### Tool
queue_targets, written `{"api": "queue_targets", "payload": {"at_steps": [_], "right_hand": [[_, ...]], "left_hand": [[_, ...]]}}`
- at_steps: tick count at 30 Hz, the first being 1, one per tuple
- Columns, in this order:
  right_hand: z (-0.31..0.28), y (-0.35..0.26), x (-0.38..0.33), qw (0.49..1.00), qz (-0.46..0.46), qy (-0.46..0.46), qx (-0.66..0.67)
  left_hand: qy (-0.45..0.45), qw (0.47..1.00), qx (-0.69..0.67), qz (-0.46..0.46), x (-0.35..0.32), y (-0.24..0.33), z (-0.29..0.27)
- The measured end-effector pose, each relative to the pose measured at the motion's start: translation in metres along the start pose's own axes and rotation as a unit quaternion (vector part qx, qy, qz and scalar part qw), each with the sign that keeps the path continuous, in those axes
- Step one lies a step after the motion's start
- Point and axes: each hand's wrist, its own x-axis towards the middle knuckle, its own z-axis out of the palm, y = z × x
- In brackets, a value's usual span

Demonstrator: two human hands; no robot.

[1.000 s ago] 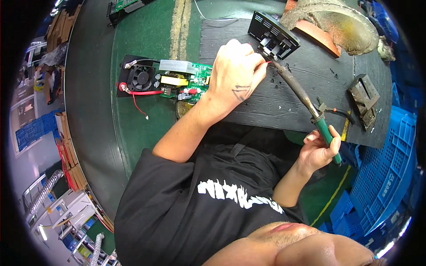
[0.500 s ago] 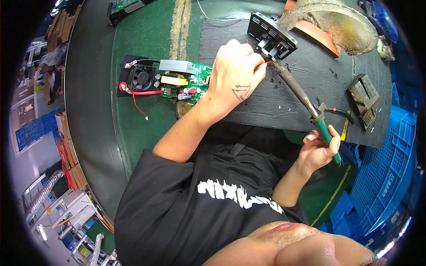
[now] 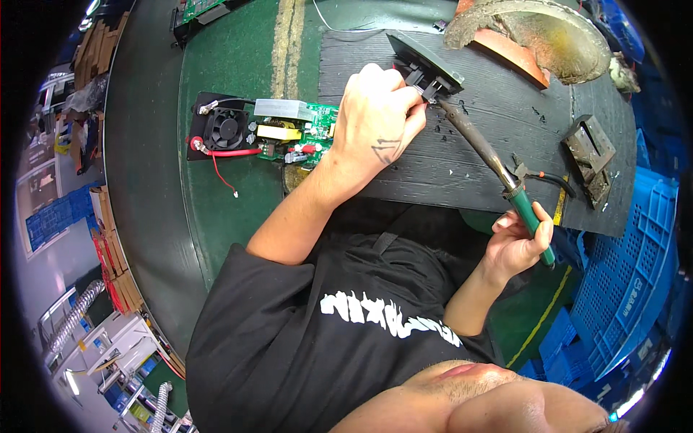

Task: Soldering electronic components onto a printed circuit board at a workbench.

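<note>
My right hand [image 3: 514, 249] is wrapped round the green handle of a soldering iron [image 3: 482, 144]. The iron slants up and left, its tip at the terminals on the back of a black panel [image 3: 426, 61]. That panel is tilted, with black socket parts sticking out toward me. Beside it my left hand [image 3: 377, 119] is closed in a pinch on a thin red wire [image 3: 394, 66], which the fingers mostly hide. Whether the iron's tip touches the terminal cannot be made out. Left of that hand lies a green circuit board [image 3: 315, 130] with a fan [image 3: 227, 128] at its end.
Black boarding [image 3: 462, 169] covers part of the green bench. At the far right sit a crusted bowl-shaped piece [image 3: 570, 50] and an orange-red block [image 3: 509, 58]. A metal block [image 3: 592, 151], a black cable [image 3: 556, 182] and blue crates [image 3: 632, 252] are at the right.
The black panel has shifted left and tilted, its slotted face turning away. My left hand has moved slightly left with it. The right hand keeps its grip on the iron.
</note>
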Motion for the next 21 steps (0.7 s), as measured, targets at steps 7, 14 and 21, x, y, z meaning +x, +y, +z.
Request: {"api": "queue_targets", "payload": {"at_steps": [7, 14, 21], "right_hand": [[-0.004, -0.003, -0.002, 1.000, -0.011, 0.004, -0.008], [-0.007, -0.005, -0.003, 1.000, -0.013, 0.011, -0.004], [-0.003, -0.008, -0.001, 1.000, -0.021, 0.013, -0.006]], "left_hand": [[0.009, 1.000, 0.007, 0.008, 0.002, 0.002, -0.002], [0.018, 1.000, -0.002, 0.022, 0.002, 0.000, 0.002], [0.028, 0.998, -0.022, 0.048, 0.014, -0.002, 0.001]]}}
